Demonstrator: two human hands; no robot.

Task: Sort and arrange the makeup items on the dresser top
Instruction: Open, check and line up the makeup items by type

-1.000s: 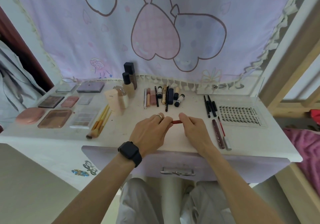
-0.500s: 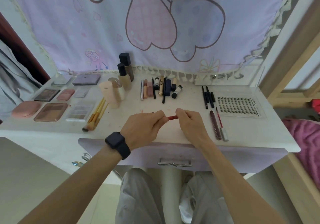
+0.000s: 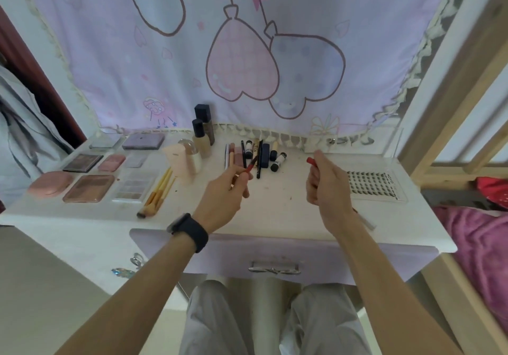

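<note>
Head view: white dresser top point(image 3: 288, 203) fronts lilac curtain point(image 3: 110, 52).

The red pencil point(image 3: 250, 165) tilts uncapped, its red cap point(image 3: 310, 161) well apart.

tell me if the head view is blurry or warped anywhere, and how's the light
Head view: wide-angle warp bows the dresser edge and tilts the wooden frame; head view: the red pencil in the left hand looks motion-smeared; head view: light is soft and even, no glare or hard shadows.
</note>
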